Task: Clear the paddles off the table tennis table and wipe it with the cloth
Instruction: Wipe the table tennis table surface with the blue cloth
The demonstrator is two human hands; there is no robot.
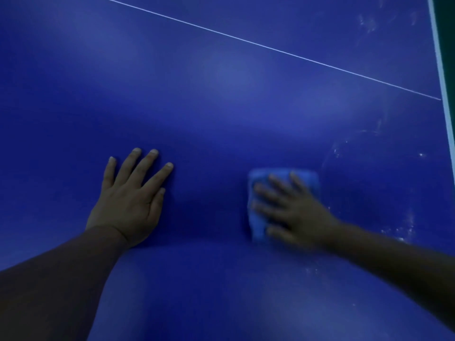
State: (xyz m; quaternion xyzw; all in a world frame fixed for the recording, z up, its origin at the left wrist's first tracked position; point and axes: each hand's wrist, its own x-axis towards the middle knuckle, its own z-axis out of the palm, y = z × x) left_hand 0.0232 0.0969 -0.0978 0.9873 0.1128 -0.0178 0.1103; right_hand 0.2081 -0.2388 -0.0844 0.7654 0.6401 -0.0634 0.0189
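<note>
No paddles around, so I'm pressing my flat right hand (pixel 290 212) on the folded blue cloth (pixel 256 217), left hand (pixel 128 200) splayed, dusty smears (pixel 403 227) beyond my right fingers still left on the blue table (pixel 221 94).

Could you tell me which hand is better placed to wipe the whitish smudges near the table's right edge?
The right hand: it already presses the cloth flat, beside the smudges. The left hand lies bare on the table, farther away.

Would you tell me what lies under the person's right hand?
A folded blue cloth lies under the right hand, flat on the blue table. The hand covers the cloth's middle, and the cloth hides the surface beneath.
</note>
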